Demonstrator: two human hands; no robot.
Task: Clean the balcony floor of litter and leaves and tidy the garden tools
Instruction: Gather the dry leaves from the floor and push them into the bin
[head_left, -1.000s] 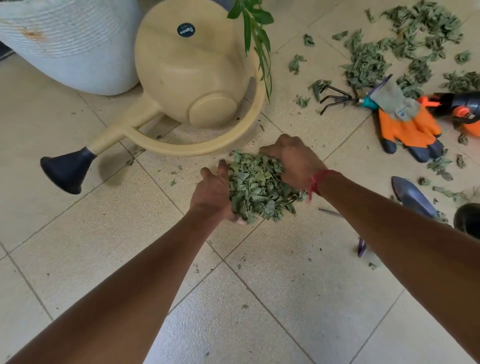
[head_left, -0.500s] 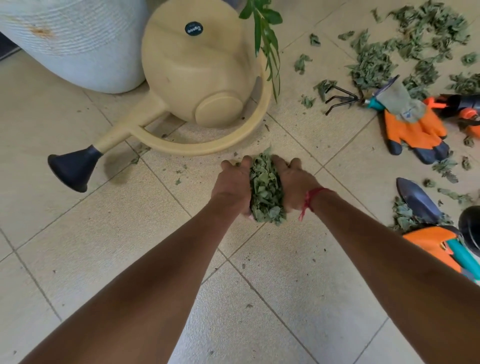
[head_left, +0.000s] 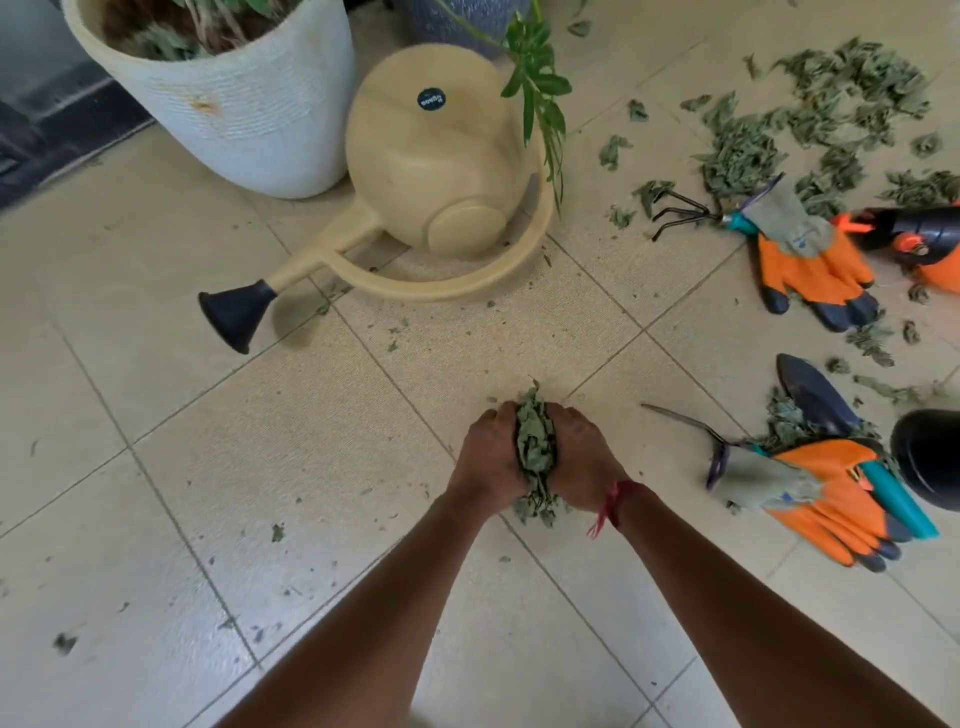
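Note:
My left hand and my right hand press together around a bunch of dry green leaves, lifted a little above the tiled floor. More leaves lie scattered at the upper right. A hand rake lies beside an orange glove. A dark trowel and a second orange glove with a teal handle lie at the right.
A beige watering can lies on its side beyond my hands, with its black rose pointing left. A white planter stands at the upper left. A black and orange sprayer and a black pot sit at the right edge.
My hands have closed tighter on the leaf pile, squeezing it into a narrow bunch, and drawn back toward me. The view has widened, showing the planter rim and the second glove.

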